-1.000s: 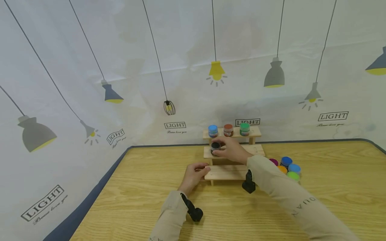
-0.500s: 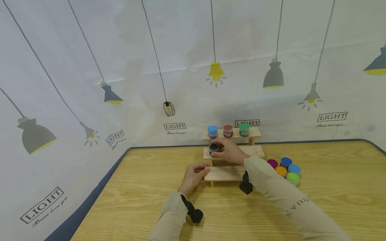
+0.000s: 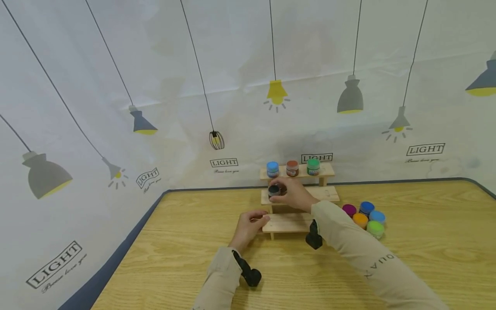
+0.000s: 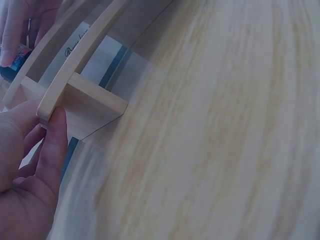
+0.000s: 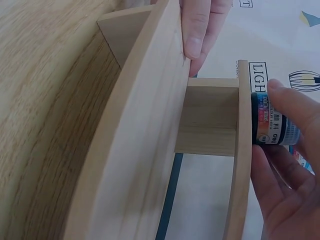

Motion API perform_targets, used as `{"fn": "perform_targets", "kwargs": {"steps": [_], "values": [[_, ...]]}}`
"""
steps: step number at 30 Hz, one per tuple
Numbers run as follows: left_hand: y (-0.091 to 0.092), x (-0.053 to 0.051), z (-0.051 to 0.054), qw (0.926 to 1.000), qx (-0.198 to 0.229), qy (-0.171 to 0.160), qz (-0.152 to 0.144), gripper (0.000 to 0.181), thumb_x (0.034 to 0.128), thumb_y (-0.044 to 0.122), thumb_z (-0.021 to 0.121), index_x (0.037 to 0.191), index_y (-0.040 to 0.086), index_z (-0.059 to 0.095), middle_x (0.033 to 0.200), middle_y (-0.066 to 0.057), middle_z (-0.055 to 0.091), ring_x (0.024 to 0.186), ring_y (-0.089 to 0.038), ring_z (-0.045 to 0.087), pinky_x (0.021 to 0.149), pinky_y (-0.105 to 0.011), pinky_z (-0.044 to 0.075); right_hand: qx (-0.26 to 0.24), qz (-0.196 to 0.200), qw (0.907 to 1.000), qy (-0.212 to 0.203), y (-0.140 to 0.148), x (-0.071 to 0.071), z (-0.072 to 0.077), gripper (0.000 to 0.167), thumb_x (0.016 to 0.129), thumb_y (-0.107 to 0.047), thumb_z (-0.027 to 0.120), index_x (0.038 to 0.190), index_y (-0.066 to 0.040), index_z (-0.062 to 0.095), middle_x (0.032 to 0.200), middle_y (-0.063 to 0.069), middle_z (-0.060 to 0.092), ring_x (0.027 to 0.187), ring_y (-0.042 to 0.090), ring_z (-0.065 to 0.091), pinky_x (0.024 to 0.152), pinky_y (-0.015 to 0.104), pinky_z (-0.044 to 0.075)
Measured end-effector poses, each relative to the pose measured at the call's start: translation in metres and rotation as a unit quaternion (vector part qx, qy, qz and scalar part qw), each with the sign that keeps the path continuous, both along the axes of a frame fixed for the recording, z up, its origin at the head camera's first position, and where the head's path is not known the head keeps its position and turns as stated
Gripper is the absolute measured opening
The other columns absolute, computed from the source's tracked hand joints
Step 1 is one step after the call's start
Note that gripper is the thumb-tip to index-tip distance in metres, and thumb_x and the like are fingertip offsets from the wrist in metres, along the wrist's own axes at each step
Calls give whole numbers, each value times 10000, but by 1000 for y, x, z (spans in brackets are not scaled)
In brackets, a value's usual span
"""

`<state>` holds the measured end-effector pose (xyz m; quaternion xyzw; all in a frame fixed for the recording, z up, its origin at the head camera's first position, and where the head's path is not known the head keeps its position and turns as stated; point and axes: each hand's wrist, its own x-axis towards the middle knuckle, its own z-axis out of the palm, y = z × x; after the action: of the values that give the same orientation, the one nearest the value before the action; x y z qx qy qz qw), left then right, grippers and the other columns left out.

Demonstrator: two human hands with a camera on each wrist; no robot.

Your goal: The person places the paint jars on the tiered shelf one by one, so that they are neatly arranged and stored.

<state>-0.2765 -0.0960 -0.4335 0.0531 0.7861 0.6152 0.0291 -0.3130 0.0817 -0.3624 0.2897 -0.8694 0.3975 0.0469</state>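
A three-step wooden rack (image 3: 289, 222) stands at the back of the table. My left hand (image 3: 248, 228) pinches the left end of its lowest step, thumb above and fingers beneath; the left wrist view shows this grip on the board's edge (image 4: 55, 95). On the left end of the middle step is a small dark-lidded paint jar (image 3: 274, 191), held between the thumb and fingers of my right hand (image 3: 296, 194). The right wrist view shows the labelled paint jar (image 5: 270, 120) with its base against the step. My right hand covers part of that step.
Light blue (image 3: 273, 169), brown (image 3: 292, 168) and green (image 3: 313, 166) paint jars stand on the top step. Right of the rack, several more jars, including a purple one (image 3: 349, 210) and an orange one (image 3: 360, 220), cluster on the table. A printed backdrop (image 3: 248, 107) rises behind.
My right hand has shifted slightly left with the dark jar along the middle step. Its forearm has moved left too, uncovering more of the jars on the table. My left hand stays put.
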Motion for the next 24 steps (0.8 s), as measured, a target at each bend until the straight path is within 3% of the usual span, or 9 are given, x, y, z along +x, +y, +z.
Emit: {"fn": "perform_targets", "kwargs": {"steps": [7, 15, 19, 24], "values": [[-1, 2, 2, 9999, -4, 88, -58, 252, 843, 196, 619, 1015, 14, 652, 921, -71, 602, 669, -109, 553, 588, -278, 497, -120, -23, 9997, -193, -1, -1, 0, 421, 764, -168, 705, 1120, -11, 544, 948, 78, 590, 845, 193, 568, 713, 325, 474], [0, 1, 3, 9999, -20, 97, -56, 275, 844, 200, 619, 1028, -2, 642, 937, -98, 611, 662, -112, 547, 582, -273, 494, -28, -132, 9999, 15, -2, 2, 0, 446, 751, -200, 718, 1114, -6, 548, 922, 69, 597, 809, 177, 570, 691, 321, 473], [0, 2, 3, 9999, -61, 72, -34, 261, 845, 200, 617, 1021, 10, 647, 927, -82, 612, 658, -109, 549, 579, -269, 493, -76, -44, 10000, 5, 1, 2, 0, 472, 756, -224, 713, 1145, -15, 545, 973, 76, 595, 839, 184, 569, 710, 329, 473], [0, 4, 4, 10000, -56, 52, -37, 251, 844, 195, 618, 1020, 18, 649, 930, -78, 614, 656, -118, 555, 585, -282, 497, -311, 211, 9986, -367, 6, 2, 2, 523, 771, -201, 699, 1209, 0, 497, 1103, 136, 551, 943, 248, 555, 770, 347, 472]]}}
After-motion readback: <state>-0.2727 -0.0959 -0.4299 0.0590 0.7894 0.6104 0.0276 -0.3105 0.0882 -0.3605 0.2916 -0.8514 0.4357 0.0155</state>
